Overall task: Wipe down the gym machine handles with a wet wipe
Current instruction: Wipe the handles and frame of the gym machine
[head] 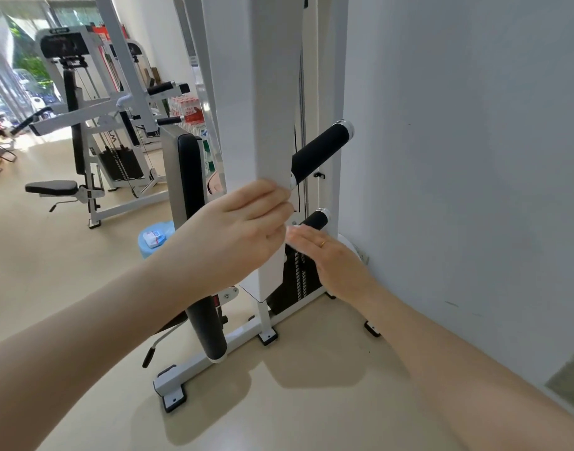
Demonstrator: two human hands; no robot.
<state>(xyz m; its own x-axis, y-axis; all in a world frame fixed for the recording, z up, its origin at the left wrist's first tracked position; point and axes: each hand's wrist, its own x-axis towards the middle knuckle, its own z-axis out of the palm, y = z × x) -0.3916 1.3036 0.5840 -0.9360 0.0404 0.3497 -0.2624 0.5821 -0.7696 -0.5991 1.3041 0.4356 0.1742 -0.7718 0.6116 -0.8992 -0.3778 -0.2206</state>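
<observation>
The short black foam-covered lower handle (315, 220) — slanting up-right — is met at its near end by the right hand (328, 258), fingers flat on a barely visible white wipe (294, 230), while the white frame is gripped by the left hand (246, 229).

Head cam only, looking forward and down from the wearer's eye line

It's a wide-angle lens, so straight edges bow. The view sits really close to the tall white painted steel machine column (256, 92), faces the pale grey wall (474, 125) on the right, and takes in the beige floor (35, 255) stretching off left.
</observation>
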